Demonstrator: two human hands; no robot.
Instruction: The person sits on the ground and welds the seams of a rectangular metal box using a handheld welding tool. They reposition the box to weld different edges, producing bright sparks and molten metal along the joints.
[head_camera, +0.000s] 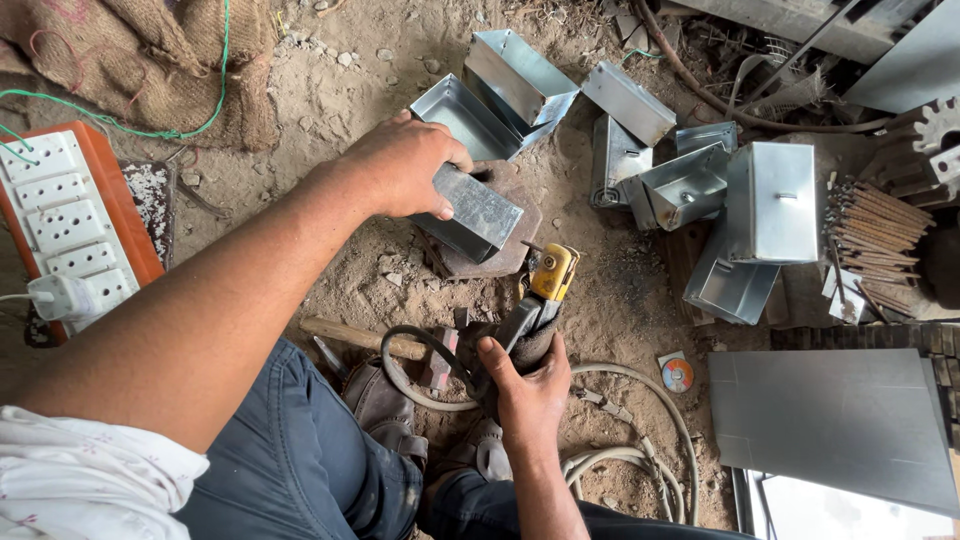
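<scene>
My left hand (405, 165) presses down on a small grey sheet-metal box (475, 212) that rests on a flat rusty plate (510, 255) on the sandy ground. My right hand (530, 385) grips the dark handle of a welding electrode holder (540, 295) with a yellow head, which points up toward the box. A thick pale cable (640, 455) and a black one loop away from the holder near my knees.
Several more metal boxes (770, 200) lie at the upper right, beside a bundle of welding rods (880, 225). A white and orange socket board (65, 220) sits at the left, burlap (140, 60) behind it. A hammer (355, 335) lies by my leg; flat sheet (835, 420) at lower right.
</scene>
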